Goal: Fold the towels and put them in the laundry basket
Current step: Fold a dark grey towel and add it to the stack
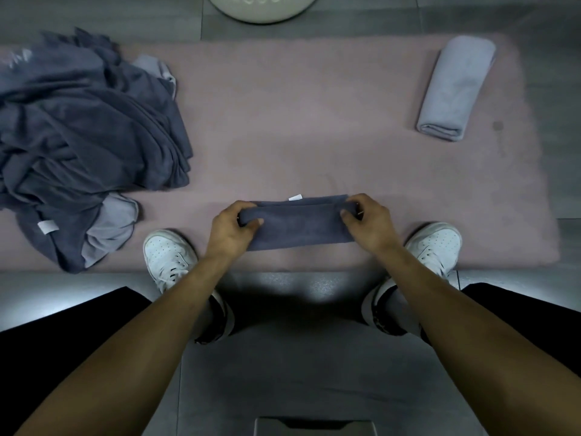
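Note:
A dark grey-blue towel [298, 223], folded into a narrow band with a white label at its far edge, lies on the pink rug [298, 121] between my feet. My left hand [231, 226] grips its left end and my right hand [366, 220] grips its right end, fingers curled over the fold. A heap of unfolded dark and light towels [85, 136] lies at the left. One light lilac folded towel [456, 89] rests at the far right of the rug. The white laundry basket [261, 11] shows only its lower rim at the top edge.
My white shoes [169, 256] [435, 243] stand at the rug's near edge, either side of the towel. Grey tiled floor surrounds the rug. A grey object [314, 427] pokes in at the bottom edge.

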Action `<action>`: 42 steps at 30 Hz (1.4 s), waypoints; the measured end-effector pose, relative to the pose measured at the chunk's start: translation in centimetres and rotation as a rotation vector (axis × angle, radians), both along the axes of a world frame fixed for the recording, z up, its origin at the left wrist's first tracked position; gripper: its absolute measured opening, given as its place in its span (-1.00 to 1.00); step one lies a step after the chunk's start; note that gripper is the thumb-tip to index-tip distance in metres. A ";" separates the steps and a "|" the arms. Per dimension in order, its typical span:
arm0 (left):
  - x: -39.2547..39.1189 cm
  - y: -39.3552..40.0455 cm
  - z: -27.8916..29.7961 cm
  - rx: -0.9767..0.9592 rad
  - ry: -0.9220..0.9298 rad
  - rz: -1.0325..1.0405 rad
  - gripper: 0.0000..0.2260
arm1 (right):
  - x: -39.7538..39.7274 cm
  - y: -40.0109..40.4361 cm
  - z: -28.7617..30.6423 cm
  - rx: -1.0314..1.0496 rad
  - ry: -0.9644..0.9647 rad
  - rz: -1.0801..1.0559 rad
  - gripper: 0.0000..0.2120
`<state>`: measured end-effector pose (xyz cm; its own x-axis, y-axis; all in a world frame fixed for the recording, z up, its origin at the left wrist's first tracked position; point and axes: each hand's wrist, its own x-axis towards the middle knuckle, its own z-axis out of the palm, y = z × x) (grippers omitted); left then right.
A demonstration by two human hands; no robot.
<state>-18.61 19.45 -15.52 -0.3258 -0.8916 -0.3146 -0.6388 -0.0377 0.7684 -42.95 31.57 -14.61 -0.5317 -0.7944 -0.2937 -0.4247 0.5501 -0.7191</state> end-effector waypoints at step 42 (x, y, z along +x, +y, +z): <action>-6.1 -5.0 -2.3 0.098 -0.659 -0.816 -0.16 | -2.3 -7.3 -1.5 0.607 0.240 0.878 -0.50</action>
